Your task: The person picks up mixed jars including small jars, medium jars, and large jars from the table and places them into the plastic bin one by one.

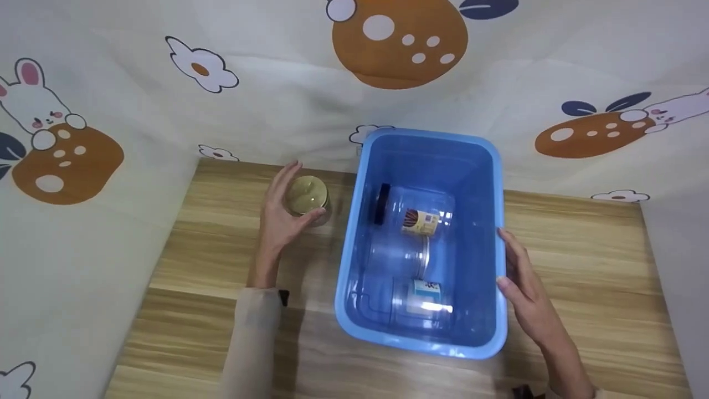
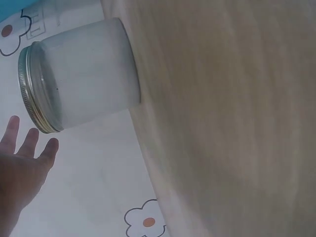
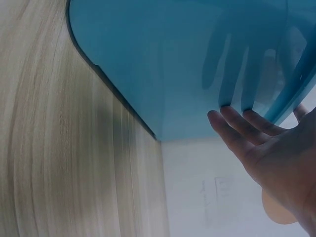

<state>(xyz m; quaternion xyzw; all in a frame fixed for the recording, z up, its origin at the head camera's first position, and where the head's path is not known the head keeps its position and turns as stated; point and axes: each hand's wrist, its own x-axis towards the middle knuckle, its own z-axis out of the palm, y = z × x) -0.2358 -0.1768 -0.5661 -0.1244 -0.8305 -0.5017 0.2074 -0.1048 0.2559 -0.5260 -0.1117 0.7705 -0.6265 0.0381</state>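
Note:
My left hand [image 1: 279, 213] is spread around an upright jar with a gold lid [image 1: 308, 195], which stands on the wooden table. In the left wrist view the fingers [image 2: 28, 144] lie apart from this jar [image 2: 86, 74], beside its lid; the thumb is out of that view. On the other side of the blue bin [image 1: 497, 166], my right hand [image 1: 526, 282] rests on its right side, thumb at the rim. Its nearly straight fingers [image 3: 242, 126] touch the bin's outer wall [image 3: 148, 64].
Inside the bin lie a clear jar with a black lid and yellow label [image 1: 424, 221], another clear jar [image 1: 393, 257], and one with a blue-white label [image 1: 426, 293]. A printed cloth [image 1: 277, 111] rises behind the wooden table [image 1: 587, 266] and along its sides.

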